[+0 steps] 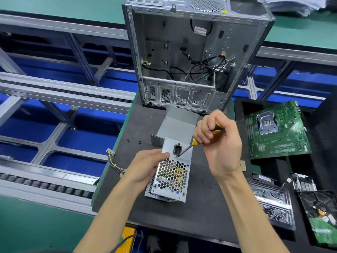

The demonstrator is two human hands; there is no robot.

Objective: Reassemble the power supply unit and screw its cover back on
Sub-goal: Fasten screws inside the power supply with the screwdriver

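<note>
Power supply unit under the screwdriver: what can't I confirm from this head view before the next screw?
- Screw under the screwdriver tip: too small to tell if seated.
- Power supply unit left side: covered by the left hand.
- Its near end and cables: hidden by its own body.
- Screwdriver handle: mostly wrapped by the right hand.
- Loose screws on the mat: too small to count.

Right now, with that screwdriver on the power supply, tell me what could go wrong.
1. The screwdriver meets the screw beside the power socket at a slant; the tip may slip and chew the screw head.
2. The left hand alone steadies the power supply unit, which stands tilted on the mat; pressure from the right hand could tip it.
3. Loose screws lie near the mat's edge and could roll off.
</note>
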